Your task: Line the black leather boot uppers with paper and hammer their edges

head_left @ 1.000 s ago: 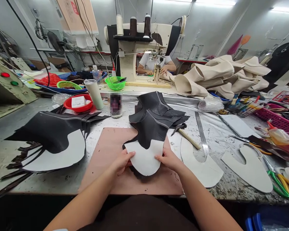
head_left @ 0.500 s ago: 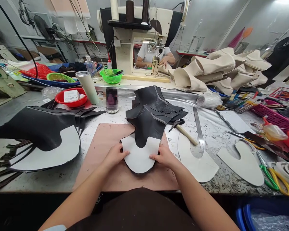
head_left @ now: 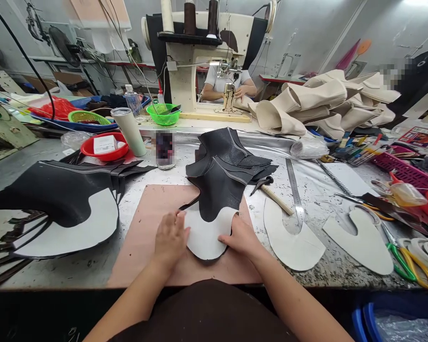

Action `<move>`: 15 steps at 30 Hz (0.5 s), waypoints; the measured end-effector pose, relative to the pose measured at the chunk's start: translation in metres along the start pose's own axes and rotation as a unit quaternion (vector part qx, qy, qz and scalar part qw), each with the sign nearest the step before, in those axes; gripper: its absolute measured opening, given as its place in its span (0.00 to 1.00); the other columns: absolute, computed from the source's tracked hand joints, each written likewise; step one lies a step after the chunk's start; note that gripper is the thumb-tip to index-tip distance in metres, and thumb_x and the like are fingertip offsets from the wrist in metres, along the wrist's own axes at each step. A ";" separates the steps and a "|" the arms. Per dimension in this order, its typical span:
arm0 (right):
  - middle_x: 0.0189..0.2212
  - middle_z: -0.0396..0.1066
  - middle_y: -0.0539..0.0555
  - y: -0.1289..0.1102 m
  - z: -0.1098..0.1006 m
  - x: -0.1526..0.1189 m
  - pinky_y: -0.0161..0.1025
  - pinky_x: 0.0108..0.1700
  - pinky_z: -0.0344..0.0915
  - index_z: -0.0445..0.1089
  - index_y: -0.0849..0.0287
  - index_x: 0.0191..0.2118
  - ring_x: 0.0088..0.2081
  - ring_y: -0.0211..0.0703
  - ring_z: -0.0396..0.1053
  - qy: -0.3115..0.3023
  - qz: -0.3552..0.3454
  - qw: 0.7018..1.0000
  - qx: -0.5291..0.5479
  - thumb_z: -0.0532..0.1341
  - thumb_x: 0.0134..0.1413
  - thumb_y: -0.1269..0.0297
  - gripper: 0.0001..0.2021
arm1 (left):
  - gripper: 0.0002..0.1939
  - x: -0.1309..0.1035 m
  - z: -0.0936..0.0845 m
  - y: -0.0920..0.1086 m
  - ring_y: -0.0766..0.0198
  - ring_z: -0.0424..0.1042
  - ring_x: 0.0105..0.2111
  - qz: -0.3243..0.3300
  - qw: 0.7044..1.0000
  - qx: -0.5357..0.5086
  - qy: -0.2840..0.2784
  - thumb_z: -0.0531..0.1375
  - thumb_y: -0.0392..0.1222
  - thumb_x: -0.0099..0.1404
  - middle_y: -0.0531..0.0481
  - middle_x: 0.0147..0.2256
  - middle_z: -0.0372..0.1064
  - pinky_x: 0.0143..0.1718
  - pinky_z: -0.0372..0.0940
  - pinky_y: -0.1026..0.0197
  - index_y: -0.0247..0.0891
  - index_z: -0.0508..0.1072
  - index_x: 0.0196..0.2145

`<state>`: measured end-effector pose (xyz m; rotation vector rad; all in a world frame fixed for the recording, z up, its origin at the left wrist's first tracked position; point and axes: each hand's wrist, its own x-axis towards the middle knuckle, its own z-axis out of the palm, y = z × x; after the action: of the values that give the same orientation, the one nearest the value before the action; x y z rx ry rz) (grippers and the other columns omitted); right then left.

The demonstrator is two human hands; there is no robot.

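Between the two hands, over a pink board (head_left: 137, 242), is a white piece (head_left: 207, 237) on top of a black piece (head_left: 221, 190). The left hand (head_left: 171, 240) is loose and flat over its left edge — a bit blurry. The right hand (head_left: 241, 233) pinches its right edge, thumb on top. Under the board is a scuffed gray table (head_left: 74, 270). Farther back stands a big sewing machine (head_left: 181, 71) — with a person (head_left: 211, 76) behind it.

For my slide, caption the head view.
Left hand and right hand flank a white piece against black material, over a pink board.
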<state>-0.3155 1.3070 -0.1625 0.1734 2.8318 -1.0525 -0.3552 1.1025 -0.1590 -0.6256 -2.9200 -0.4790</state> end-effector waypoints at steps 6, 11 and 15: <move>0.42 0.70 0.54 0.017 -0.007 0.023 0.41 0.43 0.63 0.62 0.58 0.49 0.42 0.46 0.67 -0.003 -0.020 0.992 0.122 0.57 0.43 0.69 0.22 | 0.41 -0.017 0.025 0.023 0.50 0.41 0.61 0.319 0.928 -0.003 -0.194 0.44 0.65 0.60 0.38 0.61 0.42 0.59 0.39 0.49 0.33 0.45 0.61; 0.35 0.72 0.52 0.037 -0.020 0.050 0.38 0.36 0.64 0.68 0.59 0.37 0.36 0.44 0.69 0.047 0.027 0.989 0.141 0.57 0.45 0.65 0.11 | 0.43 -0.017 0.026 0.021 0.49 0.37 0.61 0.332 0.908 0.023 -0.255 0.42 0.69 0.57 0.39 0.62 0.37 0.58 0.37 0.48 0.37 0.44 0.62; 0.27 0.72 0.50 0.046 -0.025 0.058 0.36 0.31 0.63 0.70 0.59 0.30 0.30 0.42 0.68 0.052 0.043 0.991 0.113 0.60 0.41 0.66 0.06 | 0.37 -0.012 0.022 0.019 0.48 0.38 0.61 0.334 0.900 0.038 -0.278 0.44 0.63 0.62 0.42 0.62 0.38 0.58 0.38 0.46 0.39 0.44 0.62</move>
<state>-0.3674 1.3621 -0.1823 0.3772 2.7579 -1.3822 -0.3376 1.1221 -0.1762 -1.9192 -2.8685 -0.1007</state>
